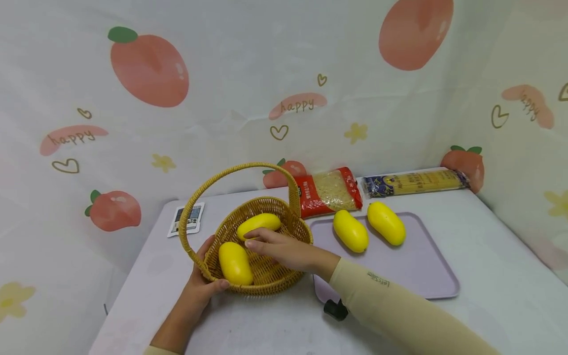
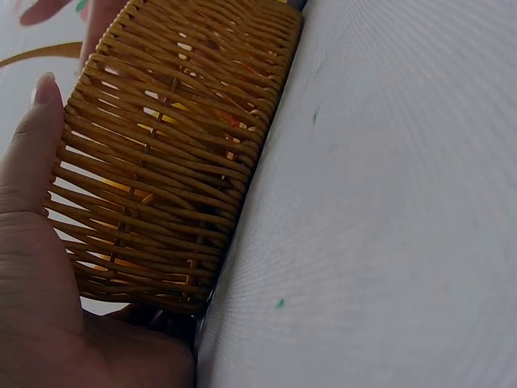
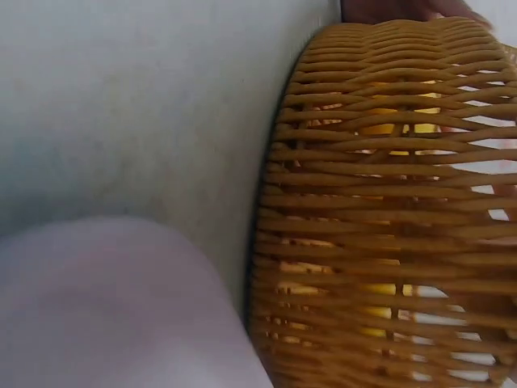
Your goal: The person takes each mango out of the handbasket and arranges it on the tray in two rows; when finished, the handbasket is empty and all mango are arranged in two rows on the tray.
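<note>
A wicker basket (image 1: pixel 277 283) with a tall arched handle stands on the table. My left hand (image 1: pixel 199 288) holds its left side, the thumb at the front rim and the fingers round the outer wall. In the left wrist view the thumb (image 2: pixel 36 145) lies by the woven wall. Inside are two oblong yellow fruits, one at the front left (image 1: pixel 235 264) and one farther back (image 1: pixel 259 224). Over the basket reaches my right hand (image 1: pixel 281 249), its fingers loosely extended beside the back fruit and holding nothing. The right wrist view shows the basket's side (image 3: pixel 388 210), not the right hand's fingers.
Right of the basket lies a lilac tray (image 1: pixel 399 271) bearing two more yellow fruits (image 1: pixel 350 231) (image 1: pixel 387 223). Behind are a red food packet (image 1: pixel 330 192) and a noodle pack (image 1: pixel 417 183). A small white packet (image 1: pixel 186 219) lies back left. A black object (image 1: pixel 336 310) sits below the right forearm.
</note>
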{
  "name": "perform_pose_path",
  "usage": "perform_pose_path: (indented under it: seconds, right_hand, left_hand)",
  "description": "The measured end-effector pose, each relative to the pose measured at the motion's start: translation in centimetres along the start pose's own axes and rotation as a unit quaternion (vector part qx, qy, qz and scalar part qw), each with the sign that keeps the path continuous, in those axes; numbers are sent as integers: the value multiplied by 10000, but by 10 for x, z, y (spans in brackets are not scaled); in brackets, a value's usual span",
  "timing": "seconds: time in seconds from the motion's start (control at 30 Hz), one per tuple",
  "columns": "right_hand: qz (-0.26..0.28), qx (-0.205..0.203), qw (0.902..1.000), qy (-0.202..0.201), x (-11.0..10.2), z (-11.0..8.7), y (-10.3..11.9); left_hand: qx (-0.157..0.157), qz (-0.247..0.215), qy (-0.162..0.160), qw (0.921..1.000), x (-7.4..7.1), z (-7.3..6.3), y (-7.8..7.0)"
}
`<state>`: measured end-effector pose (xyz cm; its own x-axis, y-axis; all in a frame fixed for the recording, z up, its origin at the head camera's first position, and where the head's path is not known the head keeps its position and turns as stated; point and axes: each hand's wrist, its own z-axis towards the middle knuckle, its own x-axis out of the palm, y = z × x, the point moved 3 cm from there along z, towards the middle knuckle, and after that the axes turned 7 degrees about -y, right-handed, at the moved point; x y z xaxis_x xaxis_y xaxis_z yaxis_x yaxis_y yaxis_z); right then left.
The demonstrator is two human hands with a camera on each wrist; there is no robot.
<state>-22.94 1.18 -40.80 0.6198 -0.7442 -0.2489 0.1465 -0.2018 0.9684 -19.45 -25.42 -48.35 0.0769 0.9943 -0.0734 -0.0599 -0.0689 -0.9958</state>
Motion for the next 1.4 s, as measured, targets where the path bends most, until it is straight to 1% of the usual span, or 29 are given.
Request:
perform_pose_path:
  seconds: [0.17,0.27,0.33,0.5,0.77,0.83,0.93,1.07,1.17,1.27,1.4]
  right_hand:
    - [-136,297,9995,-43,7,8,-4]
    - [-49,482,9988,-60,9,13,-7]
    - [-7,561,9984,-43,10,17,-9]
    - [171,659,9974,218,14,23,-11]
    - [301,906,9943,477,21,30,-10]
    - [242,906,9942,534,23,32,-11]
    - [73,802,9948,615,24,34,-12]
    - [-157,571,9957,709,23,35,-13]
    - [-299,584,9953,707,22,35,-15]
    - [-423,709,9946,630,22,35,-18]
    - [-434,766,9945,566,21,36,-19]
  left_hand:
    - [0,9,-3,10000,-1,0,1]
    - [34,1,24,10000,-1,0,2]
    - [113,-48,69,9999,0,0,2]
    - [256,-86,110,9996,0,0,0]
    - [202,6,83,9998,0,0,-2]
    - [206,16,93,9997,0,0,-2]
    - [191,40,83,9998,0,0,-2]
    - [161,49,60,9998,-1,-1,-1]
    - [152,70,61,9998,0,-1,-2]
    - [122,71,89,9999,0,-2,-3]
    - [126,51,99,9999,1,-2,-4]
